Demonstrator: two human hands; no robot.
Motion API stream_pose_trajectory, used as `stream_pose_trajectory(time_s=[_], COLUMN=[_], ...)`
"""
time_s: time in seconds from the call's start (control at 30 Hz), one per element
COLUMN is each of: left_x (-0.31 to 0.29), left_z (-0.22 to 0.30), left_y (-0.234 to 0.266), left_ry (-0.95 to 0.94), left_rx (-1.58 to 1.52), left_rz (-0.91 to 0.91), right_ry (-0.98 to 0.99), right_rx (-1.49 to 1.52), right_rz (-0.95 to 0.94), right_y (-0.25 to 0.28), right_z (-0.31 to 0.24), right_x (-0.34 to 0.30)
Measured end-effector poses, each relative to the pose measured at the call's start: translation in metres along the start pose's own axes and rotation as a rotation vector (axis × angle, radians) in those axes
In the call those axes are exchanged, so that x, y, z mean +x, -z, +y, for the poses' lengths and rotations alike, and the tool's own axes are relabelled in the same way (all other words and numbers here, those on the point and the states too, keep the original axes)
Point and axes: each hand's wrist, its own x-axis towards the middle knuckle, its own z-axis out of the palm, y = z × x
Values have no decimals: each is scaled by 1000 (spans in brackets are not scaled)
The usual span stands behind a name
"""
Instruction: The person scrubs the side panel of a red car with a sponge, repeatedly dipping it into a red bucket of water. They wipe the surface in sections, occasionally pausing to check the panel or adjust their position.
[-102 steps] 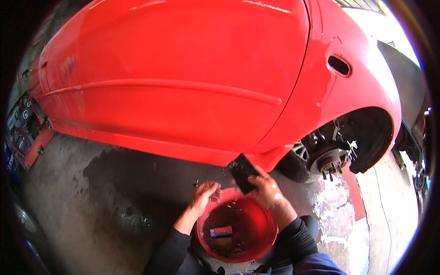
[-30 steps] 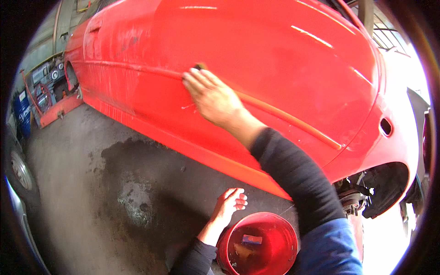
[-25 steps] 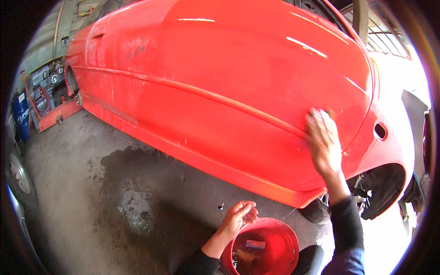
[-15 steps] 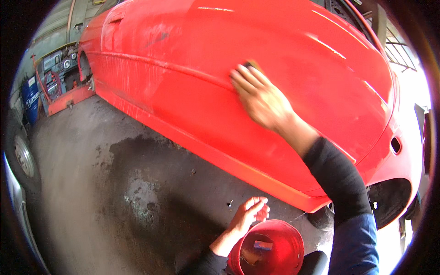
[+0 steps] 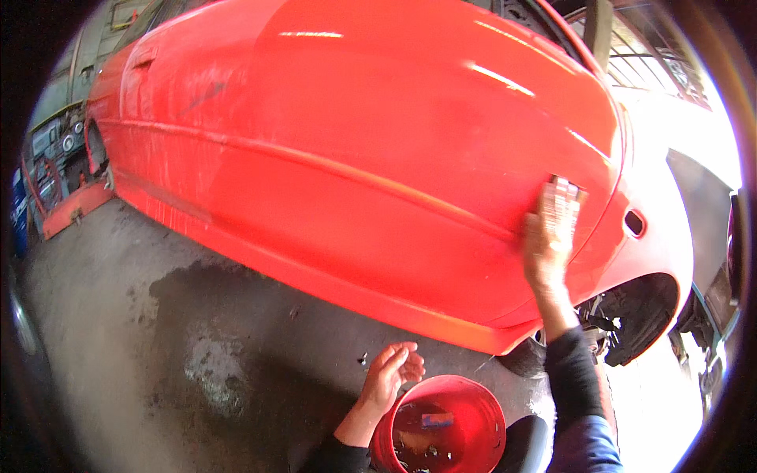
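Observation:
A red car [image 5: 347,229] takes up most of the view, its side panel partly wet and glossy, with whitish streaks toward the left. My right hand [image 5: 549,236] lies against the panel near its right-hand seam, fingers pointing up and smeared by motion. A small dark pad, mostly hidden, peeks out at the fingertips. Lower down, my left hand [image 5: 386,381] hovers beside the rim of a red bucket [image 5: 490,418], fingers loosely curled and apart, nothing in them. Inside the bucket is murky liquid with a small blue and orange block [image 5: 438,420].
A ridge runs along the car's side above the sill [image 5: 378,311]. At right is an open wheel arch [image 5: 646,315] with dark parts inside. The concrete floor [image 5: 102,315] has a wet patch. A red metal beam [image 5: 79,211] and equipment stand at far left.
My right hand has slid right and down across the panel, from mid-panel toward the right seam. The view has shifted to the right. My left hand stays beside the bucket.

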Motion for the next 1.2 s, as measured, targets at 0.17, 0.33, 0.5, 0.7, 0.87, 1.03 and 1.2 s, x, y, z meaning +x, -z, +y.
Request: stream_pose_trajectory(time_s=[0.17,0.33,0.5,0.7,0.87,1.03,1.2], left_x=[18,38,13,2,24,17,-1], left_z=[-5,-16,-20,-19,-23,-20,-16], left_y=[14,17,-4,-5,11,8,1], left_ry=[86,53,23,102,64,49,75], left_rx=[199,103,101,181,173,180,88], left_rz=[171,342,104,42,175,231,82], right_ry=[227,653,-206,-132,220,81,-307], right_rx=[348,123,-2,-37,158,81,-51], right_rz=[50,-54,-95,175,165,-80,140], right_y=[-101,-57,34,-43,-74,17,-6], right_z=[-152,-147,63,-18,-114,33,26], right_x=[93,138,44,97,203,125,68])
